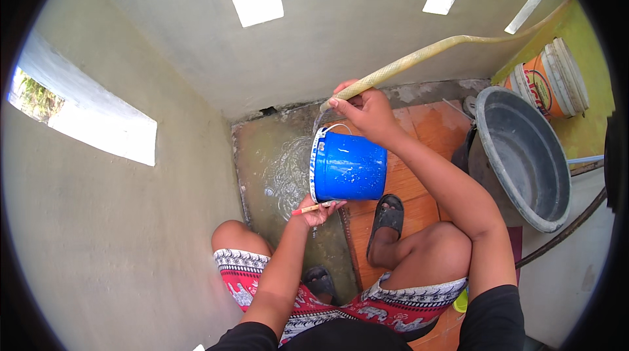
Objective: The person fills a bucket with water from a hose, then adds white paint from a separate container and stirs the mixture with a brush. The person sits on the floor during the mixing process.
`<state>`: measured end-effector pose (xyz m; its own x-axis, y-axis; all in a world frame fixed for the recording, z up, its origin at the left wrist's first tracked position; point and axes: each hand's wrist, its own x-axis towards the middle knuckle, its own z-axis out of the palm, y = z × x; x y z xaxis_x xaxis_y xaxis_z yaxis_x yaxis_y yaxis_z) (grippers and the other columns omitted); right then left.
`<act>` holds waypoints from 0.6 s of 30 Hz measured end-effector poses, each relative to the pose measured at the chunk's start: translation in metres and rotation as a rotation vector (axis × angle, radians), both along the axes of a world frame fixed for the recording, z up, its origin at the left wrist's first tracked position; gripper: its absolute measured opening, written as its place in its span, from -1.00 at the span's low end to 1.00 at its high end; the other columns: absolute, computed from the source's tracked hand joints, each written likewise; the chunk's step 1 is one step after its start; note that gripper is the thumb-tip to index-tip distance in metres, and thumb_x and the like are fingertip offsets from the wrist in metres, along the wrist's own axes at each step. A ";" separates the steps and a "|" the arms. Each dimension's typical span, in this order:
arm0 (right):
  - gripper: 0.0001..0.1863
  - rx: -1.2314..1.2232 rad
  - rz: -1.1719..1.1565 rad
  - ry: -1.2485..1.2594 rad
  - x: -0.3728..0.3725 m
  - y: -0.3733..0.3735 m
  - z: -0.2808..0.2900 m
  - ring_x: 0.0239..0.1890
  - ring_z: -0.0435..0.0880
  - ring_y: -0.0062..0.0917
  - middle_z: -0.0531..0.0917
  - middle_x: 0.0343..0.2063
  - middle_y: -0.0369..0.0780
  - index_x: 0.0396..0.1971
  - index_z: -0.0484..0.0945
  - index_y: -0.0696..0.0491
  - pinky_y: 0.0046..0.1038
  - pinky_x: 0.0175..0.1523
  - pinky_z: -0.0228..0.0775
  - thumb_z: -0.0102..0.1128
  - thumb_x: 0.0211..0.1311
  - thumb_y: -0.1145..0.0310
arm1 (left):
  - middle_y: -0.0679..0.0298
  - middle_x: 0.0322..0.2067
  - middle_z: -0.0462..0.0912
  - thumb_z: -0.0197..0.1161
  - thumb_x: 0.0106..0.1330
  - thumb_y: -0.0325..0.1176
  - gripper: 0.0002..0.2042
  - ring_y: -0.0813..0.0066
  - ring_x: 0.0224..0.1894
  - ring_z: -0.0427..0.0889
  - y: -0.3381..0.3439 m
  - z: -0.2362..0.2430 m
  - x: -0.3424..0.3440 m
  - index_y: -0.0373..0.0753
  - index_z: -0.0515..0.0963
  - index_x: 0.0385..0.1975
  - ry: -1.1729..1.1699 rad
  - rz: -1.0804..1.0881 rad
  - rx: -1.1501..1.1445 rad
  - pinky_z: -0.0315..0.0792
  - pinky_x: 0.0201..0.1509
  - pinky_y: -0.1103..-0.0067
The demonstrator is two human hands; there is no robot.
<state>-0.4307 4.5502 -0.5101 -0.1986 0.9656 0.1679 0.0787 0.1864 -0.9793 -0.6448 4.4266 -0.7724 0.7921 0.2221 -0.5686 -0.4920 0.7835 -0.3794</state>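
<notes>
A blue bucket (350, 166) lies tipped on its side, its white-rimmed mouth facing left. My left hand (317, 214) is closed beneath the rim, supporting the bucket, with a thin wood-coloured handle with a red end (305, 209) across the fingers. What that handle belongs to is hidden. Above the bucket, my right hand (365, 110) is wrapped round a pale yellow hose (407, 63), close to its end. Water runs from the hose down past the bucket's mouth, and ripples spread in the shallow water (285, 166) on the floor. The bucket's inside is hidden.
At the right stands a large grey basin (524, 154), tilted, with a stack of used orange-and-white pails (549, 79) behind it. Grey walls (164, 30) close in at the left and far side. Orange tiles (422, 181) border the wet, sunken floor. My sandalled feet straddle its edge.
</notes>
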 end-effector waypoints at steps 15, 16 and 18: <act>-0.78 -0.166 0.054 0.113 0.036 0.011 -0.001 -0.16 0.71 -0.56 0.65 -0.23 -0.23 -0.08 0.48 0.17 -0.51 -0.06 0.66 0.26 0.39 0.42 | -0.22 0.12 0.49 0.10 0.42 -0.13 -0.42 0.11 -0.28 0.74 0.021 -0.019 0.009 -0.30 0.25 0.36 -0.306 0.324 -0.016 0.64 -0.58 0.62; -0.78 -0.158 0.088 0.118 0.033 0.010 -0.004 -0.16 0.71 -0.57 0.65 -0.23 -0.23 -0.08 0.48 0.17 -0.51 -0.07 0.66 0.26 0.39 0.42 | -0.28 0.13 0.46 0.09 0.44 -0.06 -0.37 0.06 -0.26 0.75 0.028 -0.016 0.008 -0.35 0.23 0.37 -0.291 0.367 -0.021 0.67 -0.58 0.60; -0.78 -0.186 0.088 0.106 0.020 0.005 -0.013 -0.17 0.71 -0.57 0.65 -0.22 -0.23 -0.09 0.48 0.17 -0.51 -0.09 0.67 0.27 0.38 0.42 | -0.26 0.10 0.47 0.09 0.44 -0.08 -0.41 0.10 -0.28 0.75 0.043 -0.010 0.004 -0.38 0.28 0.33 -0.143 0.423 -0.035 0.66 -0.59 0.62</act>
<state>-0.4105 4.5550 -0.5231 -0.2742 0.9616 0.0130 -0.0347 0.0036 -0.9994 -0.6410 4.4699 -0.7828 0.7068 0.5262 -0.4728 -0.7072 0.5101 -0.4895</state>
